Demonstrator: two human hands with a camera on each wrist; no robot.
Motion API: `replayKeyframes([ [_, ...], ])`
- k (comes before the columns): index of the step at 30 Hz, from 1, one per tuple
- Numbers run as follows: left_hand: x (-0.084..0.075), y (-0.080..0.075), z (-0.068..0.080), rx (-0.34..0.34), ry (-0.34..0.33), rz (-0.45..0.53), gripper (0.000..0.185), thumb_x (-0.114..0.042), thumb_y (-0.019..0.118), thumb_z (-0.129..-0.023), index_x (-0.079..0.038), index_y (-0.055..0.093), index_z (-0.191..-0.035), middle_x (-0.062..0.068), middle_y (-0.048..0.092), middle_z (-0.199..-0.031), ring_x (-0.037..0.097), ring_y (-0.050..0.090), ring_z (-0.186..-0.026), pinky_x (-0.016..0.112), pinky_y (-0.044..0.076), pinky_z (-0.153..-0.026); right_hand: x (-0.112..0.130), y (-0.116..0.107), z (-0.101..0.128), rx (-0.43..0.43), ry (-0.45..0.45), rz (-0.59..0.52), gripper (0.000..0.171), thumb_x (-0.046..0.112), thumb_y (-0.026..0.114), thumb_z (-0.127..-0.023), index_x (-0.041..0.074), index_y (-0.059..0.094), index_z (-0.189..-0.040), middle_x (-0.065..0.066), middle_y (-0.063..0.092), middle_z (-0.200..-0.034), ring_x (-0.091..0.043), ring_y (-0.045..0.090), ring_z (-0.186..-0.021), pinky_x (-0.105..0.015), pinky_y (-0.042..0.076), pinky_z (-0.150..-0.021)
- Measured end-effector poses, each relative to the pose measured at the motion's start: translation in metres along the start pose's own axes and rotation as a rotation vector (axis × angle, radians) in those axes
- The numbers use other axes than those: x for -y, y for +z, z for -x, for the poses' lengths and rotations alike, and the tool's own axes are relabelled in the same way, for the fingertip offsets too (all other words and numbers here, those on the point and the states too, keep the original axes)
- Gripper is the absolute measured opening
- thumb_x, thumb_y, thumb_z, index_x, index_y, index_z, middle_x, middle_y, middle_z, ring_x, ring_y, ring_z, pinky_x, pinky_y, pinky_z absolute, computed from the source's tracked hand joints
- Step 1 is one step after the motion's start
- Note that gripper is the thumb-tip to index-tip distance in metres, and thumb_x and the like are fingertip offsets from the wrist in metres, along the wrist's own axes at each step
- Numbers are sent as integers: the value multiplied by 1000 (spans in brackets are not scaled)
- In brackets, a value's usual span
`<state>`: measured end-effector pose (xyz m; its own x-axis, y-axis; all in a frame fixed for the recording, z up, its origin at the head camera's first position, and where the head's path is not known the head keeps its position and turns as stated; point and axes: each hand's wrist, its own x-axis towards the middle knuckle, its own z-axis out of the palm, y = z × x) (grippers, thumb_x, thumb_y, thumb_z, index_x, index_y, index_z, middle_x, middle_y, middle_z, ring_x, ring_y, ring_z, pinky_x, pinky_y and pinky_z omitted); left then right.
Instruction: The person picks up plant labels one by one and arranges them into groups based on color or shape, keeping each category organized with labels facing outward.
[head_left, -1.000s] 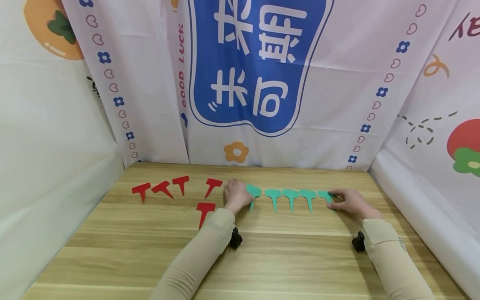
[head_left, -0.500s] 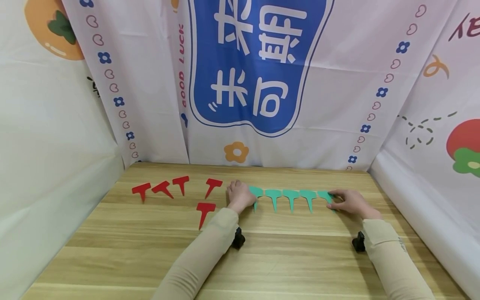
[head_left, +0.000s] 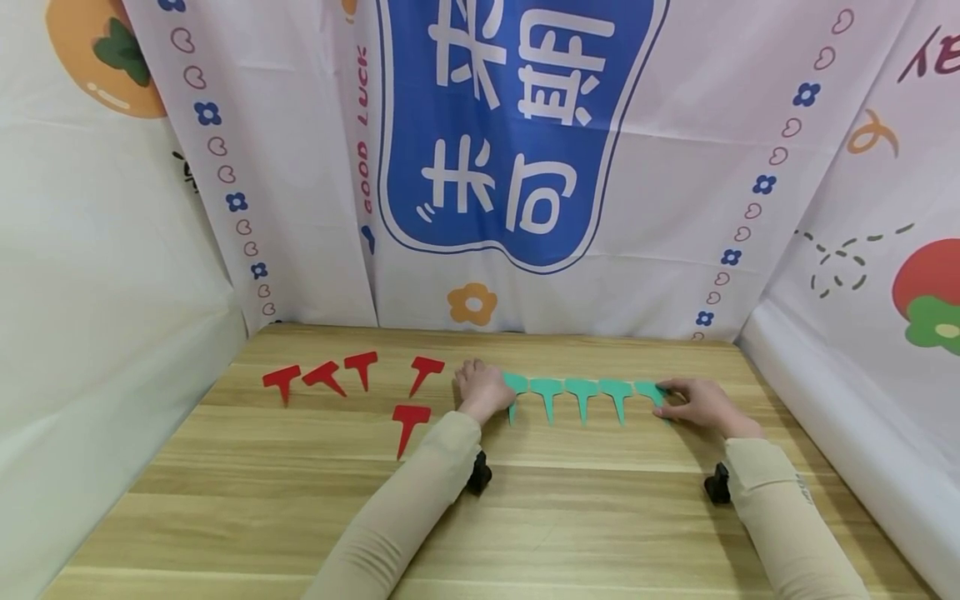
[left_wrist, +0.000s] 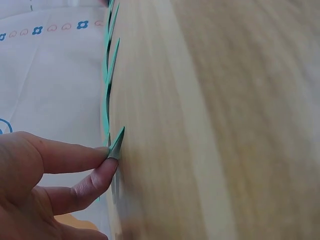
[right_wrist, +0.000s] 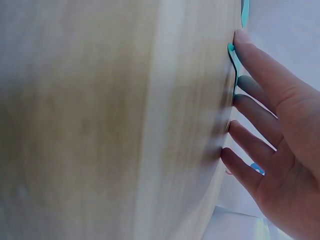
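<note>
Several green T-shaped plant labels lie in a row across the far part of the table, stems toward me. My left hand (head_left: 482, 390) is at the row's left end. In the left wrist view its thumb and a finger pinch the leftmost green plant label (left_wrist: 116, 146), whose narrow tip points out past them. At the other end, my right hand (head_left: 703, 404) touches the rightmost green plant label (head_left: 649, 390). The right wrist view has those fingers spread and fairly straight, fingertips down along the table surface. Between the hands, the middle green plant label (head_left: 582, 390) lies flat.
Several red T-shaped plant labels lie left of my left hand, one red plant label (head_left: 411, 427) nearer me beside the sleeve. The wooden table (head_left: 585, 533) ends at a printed cloth backdrop (head_left: 600, 292). Black camera mounts (head_left: 718, 485) hang at the wrists.
My left hand has moved slightly to the right with the leftmost green plant label, narrowing the gap to its neighbour. My right hand has stayed in place.
</note>
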<state>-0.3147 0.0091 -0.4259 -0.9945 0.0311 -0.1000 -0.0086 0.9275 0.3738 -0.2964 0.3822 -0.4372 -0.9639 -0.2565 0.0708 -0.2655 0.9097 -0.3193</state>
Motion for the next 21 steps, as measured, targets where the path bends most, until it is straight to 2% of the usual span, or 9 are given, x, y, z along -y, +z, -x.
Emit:
replayKeyframes([
  [4,0,0,0,-1,-1,3,19,-22,62,-82,-5,68,-89,24,35,-146,41,19,-141,56,14,-115,0,1,0,-1,1,-3,61,42,73,-79,2,60,-125,-29,56,-127,-51,47,-119,-62,38,-97],
  [10,0,0,0,-1,1,-13,16,-23,63,-82,-9,64,-76,25,36,-145,41,21,-140,57,14,-115,1,1,0,0,4,-3,62,42,73,-79,3,60,-125,-28,56,-127,-51,47,-119,-62,38,-97],
  [13,0,0,0,2,0,-23,15,-24,63,-81,-10,62,-74,24,36,-145,41,21,-140,57,15,-115,1,1,0,3,1,-9,62,42,73,-79,2,60,-125,-29,56,-127,-51,47,-119,-62,38,-96],
  [21,0,-1,0,8,-2,-37,17,-24,64,-81,-9,66,-87,25,34,-147,41,21,-140,56,15,-115,2,0,1,-5,2,-3,62,42,73,-79,2,60,-124,-29,56,-126,-51,47,-118,-62,39,-96],
])
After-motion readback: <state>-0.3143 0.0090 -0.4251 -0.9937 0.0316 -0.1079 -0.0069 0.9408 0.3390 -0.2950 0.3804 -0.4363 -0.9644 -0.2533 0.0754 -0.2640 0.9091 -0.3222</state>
